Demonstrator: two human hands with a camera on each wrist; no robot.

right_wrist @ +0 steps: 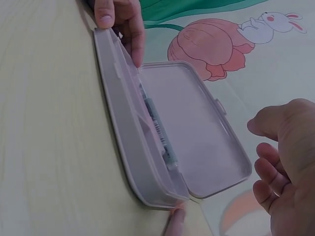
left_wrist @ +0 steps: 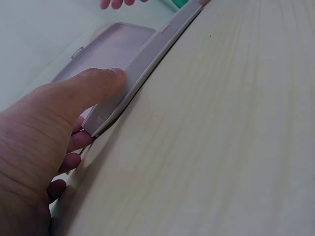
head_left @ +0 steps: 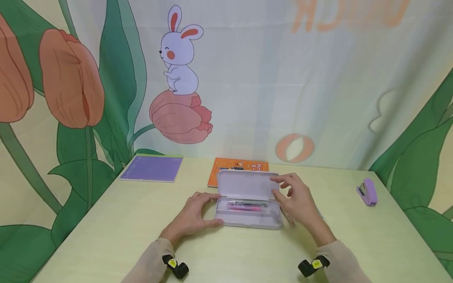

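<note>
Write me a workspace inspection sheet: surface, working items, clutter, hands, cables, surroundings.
Surface: pale table, wood-grained.
Working items: pencil case, open, lid raised behind; pens in its rear compartment.
Clutter: purple notebook back left, orange book partly hidden behind the lid, purple stapler at right.
Left hand: grips the case's left end.
Right hand: by the lid's right edge, fingers bent; contact unclear.
Cables: nothing seen.
Surroundings: curtain printed with tulips and a rabbit.
</note>
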